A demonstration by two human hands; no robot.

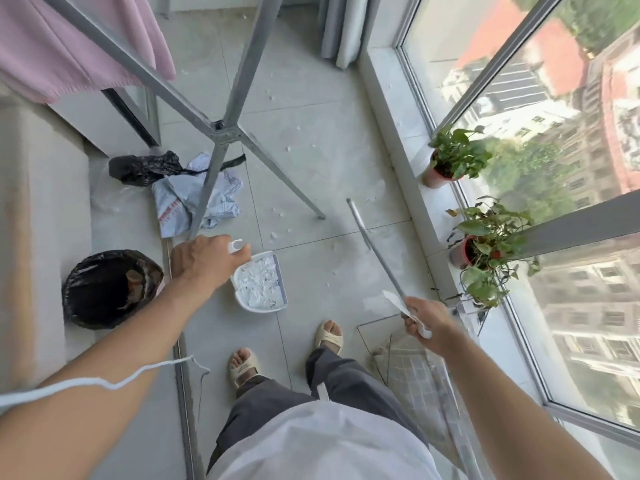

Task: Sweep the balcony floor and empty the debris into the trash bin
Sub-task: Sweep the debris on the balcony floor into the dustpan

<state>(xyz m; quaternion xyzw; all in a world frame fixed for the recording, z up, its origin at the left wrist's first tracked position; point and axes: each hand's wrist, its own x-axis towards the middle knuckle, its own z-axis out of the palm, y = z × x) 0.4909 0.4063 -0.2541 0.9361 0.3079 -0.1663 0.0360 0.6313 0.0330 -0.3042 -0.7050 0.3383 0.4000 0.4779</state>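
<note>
Dustpan [260, 287], full of white debris w/ floor scraps left, is gripped at its handle by left hand [204, 259], prob. for tipping into nearby trash bin [110, 289]; broom stick [377, 254] is clasped by right hand [427, 322], held aside.

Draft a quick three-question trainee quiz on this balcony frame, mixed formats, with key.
1. True or false: the dustpan already holds white debris.
2. Multiple choice: where is the trash bin relative to the dustpan? A) on the person's left B) on the windowsill C) beyond the drying rack legs
3. Fill in: the right hand grips the broom's ____.

Key: 1 true. 2 A. 3 handle. The left hand holds the dustpan's white handle top; scattered white bits remain on the floor tiles.
</note>
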